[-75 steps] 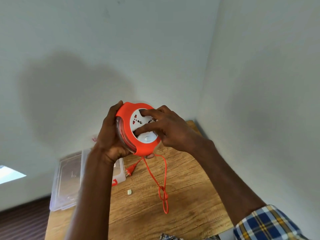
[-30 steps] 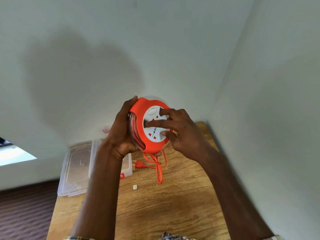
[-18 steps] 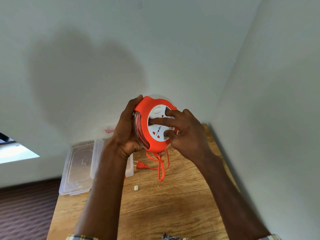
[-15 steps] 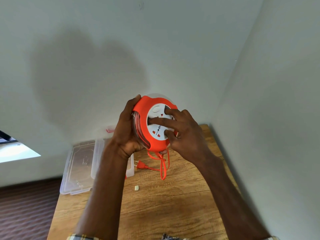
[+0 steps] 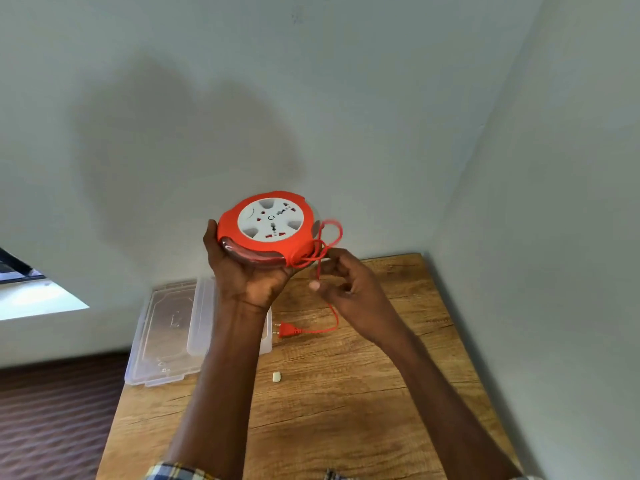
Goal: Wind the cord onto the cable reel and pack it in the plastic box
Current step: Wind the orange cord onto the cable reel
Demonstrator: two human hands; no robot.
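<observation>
Orange cable reel (image 5: 266, 230) cupped by left hand (image 5: 249, 271), right hand (image 5: 349, 289) pinching cord (image 5: 320, 263), plastic box (image 5: 204, 317) at table (image 5: 346, 410) edge.

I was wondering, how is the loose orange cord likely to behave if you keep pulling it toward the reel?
The cord will probably stay floppy: it loops loosely beside the reel and sags toward the table. Its plug lies on the wood, so it would likely drag and swing once lifted. The loops by the right hand could snag or tangle.
</observation>
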